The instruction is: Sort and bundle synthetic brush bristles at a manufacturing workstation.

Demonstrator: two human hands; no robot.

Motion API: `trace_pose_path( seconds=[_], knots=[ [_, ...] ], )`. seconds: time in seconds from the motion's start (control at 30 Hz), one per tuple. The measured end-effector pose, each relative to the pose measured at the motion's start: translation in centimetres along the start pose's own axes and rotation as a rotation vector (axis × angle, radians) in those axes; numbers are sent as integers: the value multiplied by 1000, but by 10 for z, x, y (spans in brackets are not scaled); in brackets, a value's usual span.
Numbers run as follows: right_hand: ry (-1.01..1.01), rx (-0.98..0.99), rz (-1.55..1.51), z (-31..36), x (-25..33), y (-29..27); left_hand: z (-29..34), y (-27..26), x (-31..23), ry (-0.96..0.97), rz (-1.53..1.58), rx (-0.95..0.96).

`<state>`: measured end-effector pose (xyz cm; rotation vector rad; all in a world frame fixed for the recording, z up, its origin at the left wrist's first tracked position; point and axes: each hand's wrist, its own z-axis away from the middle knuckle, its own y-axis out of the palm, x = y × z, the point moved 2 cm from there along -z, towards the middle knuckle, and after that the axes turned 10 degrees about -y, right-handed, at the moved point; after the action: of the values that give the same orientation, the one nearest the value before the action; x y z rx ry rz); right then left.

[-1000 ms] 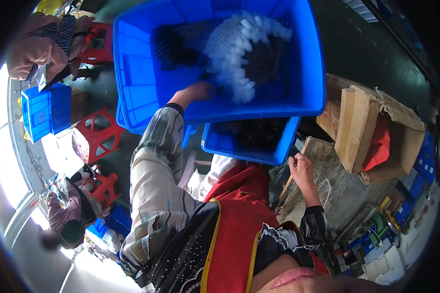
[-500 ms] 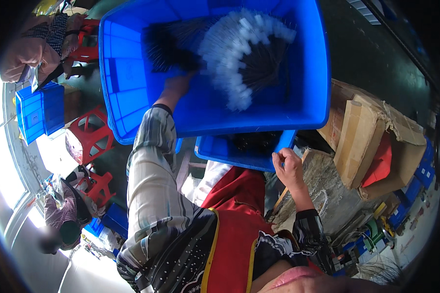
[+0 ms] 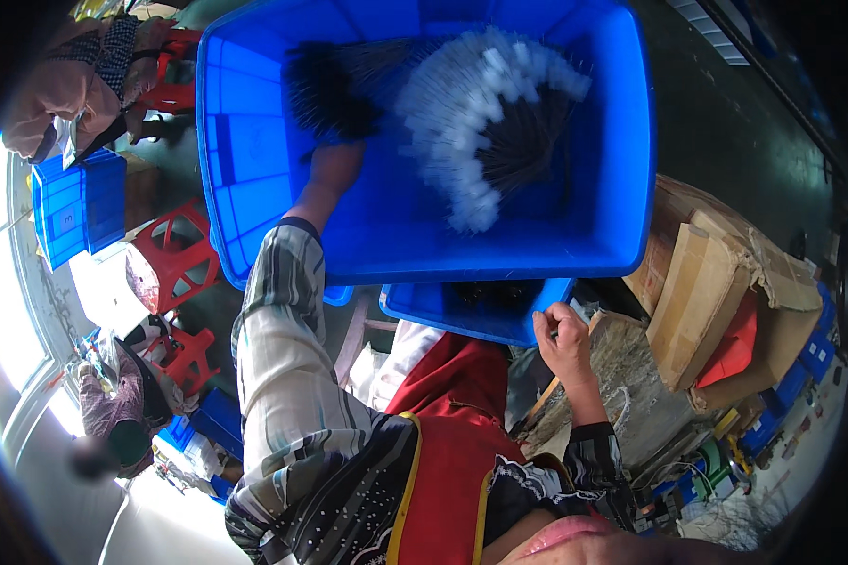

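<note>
A large blue plastic bin (image 3: 424,277) lies before me. Inside it, white-tipped brushes with thin dark stems (image 3: 462,122) are fanned out in a heap. To their left is a bundle of black-bristled brushes (image 3: 330,94). My left hand (image 3: 334,169) reaches into the bin and meets the lower edge of the black bristles; its fingers are in shadow and partly hidden there. My right hand (image 3: 564,344) hovers by the right end of a smaller blue bin (image 3: 462,325), fingers curled in with nothing visible in them. Dark pieces lie in that smaller bin.
Opened cardboard boxes (image 3: 697,292) stand to the right, one with a red sheet (image 3: 730,344) inside. A worn board (image 3: 622,377) lies below them. On the left are red plastic stools (image 3: 174,254), a blue crate (image 3: 80,207) and two other people.
My left hand has drawn back slightly left and down from between the two heaps. The bin sits a little lower and further right in view. My right hand is also slightly lower.
</note>
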<state>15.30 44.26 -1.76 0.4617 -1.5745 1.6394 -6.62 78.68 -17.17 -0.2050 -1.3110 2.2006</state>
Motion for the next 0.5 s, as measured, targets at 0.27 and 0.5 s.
trace_pose_path(
  seconds=[0.27,0.5],
  knots=[
    [55,4,-4,7,-3,10,-5,34,33,13,46,-330],
    [141,44,-22,21,-12,17,-3,43,68,-345,240,-302]
  ],
)
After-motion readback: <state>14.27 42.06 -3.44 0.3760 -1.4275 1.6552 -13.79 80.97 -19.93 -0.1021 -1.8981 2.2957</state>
